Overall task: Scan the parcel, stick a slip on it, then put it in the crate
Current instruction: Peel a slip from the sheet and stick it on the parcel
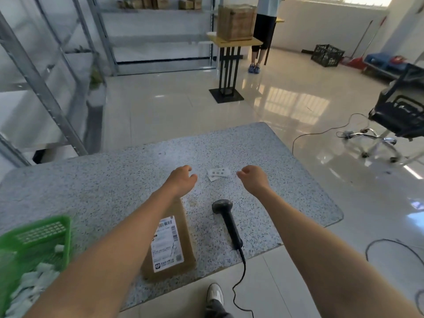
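A flat brown parcel [176, 244] with a white shipping label lies at the front edge of the speckled table [91, 180], partly under my left forearm. To its right lies the black handheld scanner [226, 220], its cable hanging off the table. A few white slips [218, 173] lie further back, between my hands. My left hand [182, 179] hovers just left of the slips, fingers loosely curled and holding nothing. On the other side of the slips my right hand [253, 177] is also empty, its fingers loosely curled. The green crate [46, 232] sits at the front left, with white packets inside.
Metal shelving [46, 88] stands left and behind. A small stand table [231, 42] with a cardboard box and a standing person are at the back. An office chair [399, 115] and loose cables are on the floor to the right. A black crate [328, 55] lies far right.
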